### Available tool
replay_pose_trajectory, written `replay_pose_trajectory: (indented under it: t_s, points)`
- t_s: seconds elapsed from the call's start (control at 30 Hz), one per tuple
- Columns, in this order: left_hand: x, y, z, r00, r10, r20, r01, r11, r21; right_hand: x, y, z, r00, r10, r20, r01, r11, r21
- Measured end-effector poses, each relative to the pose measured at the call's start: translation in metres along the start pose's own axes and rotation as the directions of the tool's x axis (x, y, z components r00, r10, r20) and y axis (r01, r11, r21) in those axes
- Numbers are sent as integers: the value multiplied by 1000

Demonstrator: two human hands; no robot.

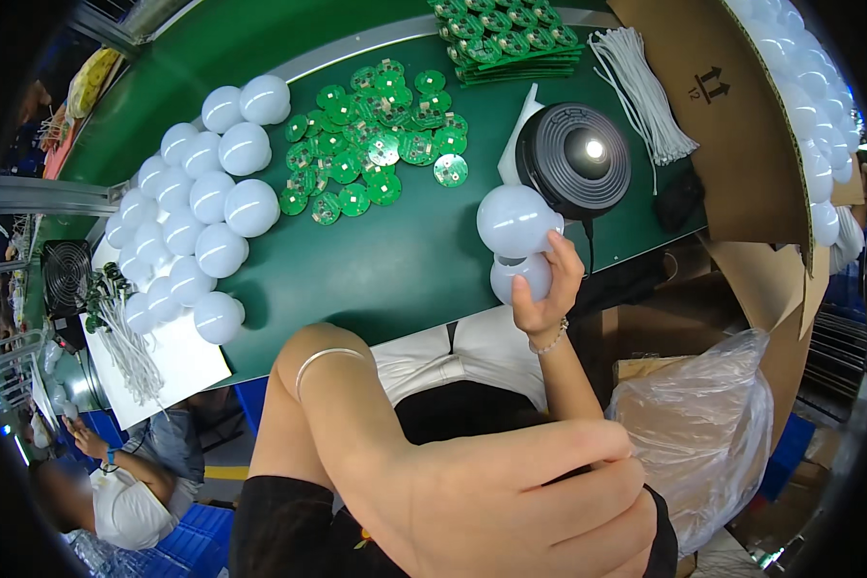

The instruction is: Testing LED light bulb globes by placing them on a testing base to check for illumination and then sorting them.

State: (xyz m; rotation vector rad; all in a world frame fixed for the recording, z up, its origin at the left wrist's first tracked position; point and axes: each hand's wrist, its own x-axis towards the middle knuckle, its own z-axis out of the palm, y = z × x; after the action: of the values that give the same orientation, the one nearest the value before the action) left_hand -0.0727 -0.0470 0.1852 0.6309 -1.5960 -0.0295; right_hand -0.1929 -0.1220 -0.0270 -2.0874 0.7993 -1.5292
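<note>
My right hand is closed on two white globe bulb covers, fingers on the upper globe and thumb on the lower globe. Both globes are over the near edge of the green table, just left of a round black device with a bright light on top. Close to the camera, my left hand crosses in front of my body, its arm bent and a bangle on it. Its fingers are curled together; what they hold, if anything, is hidden.
Several white globes are grouped at the left. Round green circuit boards lie mid-table, and stacked board panels are behind them. White cables lie beside a cardboard box of globes. A person sits at lower left.
</note>
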Motion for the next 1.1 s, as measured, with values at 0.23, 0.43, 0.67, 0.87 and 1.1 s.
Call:
replay_pose_trajectory:
  t_s: [0.23, 0.43, 0.67, 0.87, 1.1]
  points:
    - [9, 7, -10, 984, -122, 128, 138, 982, -129, 4, -1, 1, 1000, 4, -28, -3, 998, 67]
    - [5, -4, -8, 988, 26, 152, 0, 985, -170, 2, -1, 2, 999, 25, -33, -22, 997, 78]
    - [-7, 19, -24, 912, -143, 385, 234, 951, -202, -1, 0, 3, 998, 19, -52, -17, 999, 38]
    - [-10, 30, -33, 816, -263, 515, 389, 908, -154, 1, -2, 2, 999, -10, -54, 10, 1000, 5]
    - [3, 6, -24, 959, -7, 282, 45, 990, -131, 3, -3, 2, 997, -48, -65, 45, 998, -42]
